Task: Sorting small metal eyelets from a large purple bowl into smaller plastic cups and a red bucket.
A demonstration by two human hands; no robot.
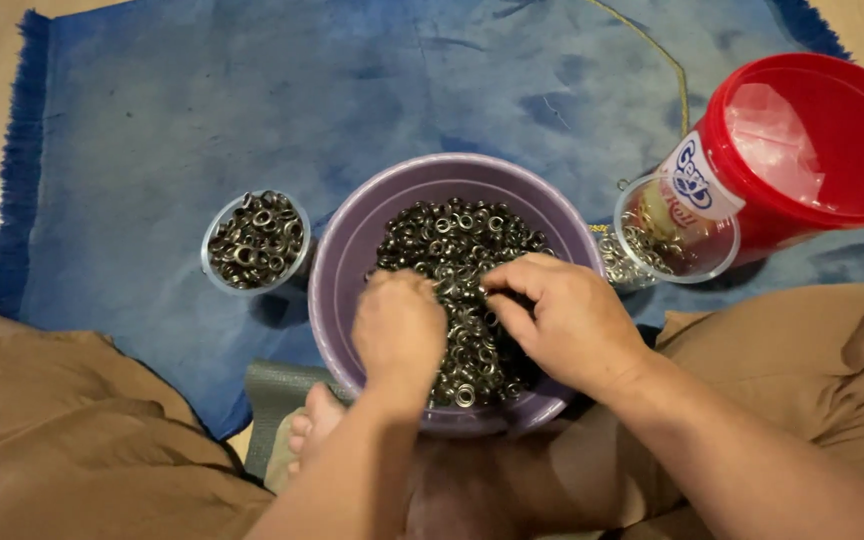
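Both hands are down inside a purple bowl (pixel 337 265) that stands between the person's legs, and this low, close place lets the two hands reach the same pile without stretching. The bowl is filled with many small dark metal eyelets (pixel 449 238), which lie heaped under and just beyond the fingers. The left hand (pixel 398 327) rests on the near side of the heap with the fingers curled inward; it seems to pinch some eyelets, but the fingertips are hidden, so I cannot tell exactly what it holds. The right hand (pixel 559 318) lies just beside it, its fingers bent and pointing to the left hand, the tips touching the eyelets in a narrow pinch. To the left of the left hand, near but apart from the bowl, stands a small clear cup (pixel 255 241) full of similar dark rings. To the right of the right hand a second clear cup (pixel 668 237) holds brighter, silver-looking pieces, and it leans against a red bucket (pixel 814 140) lying on its side with thin plastic inside. All these stand on a blue mat (pixel 202 90) with a fringe. Below the left hand a bare foot (pixel 314 425) shows on a grey pad. Nothing stands between the hands and the two cups.
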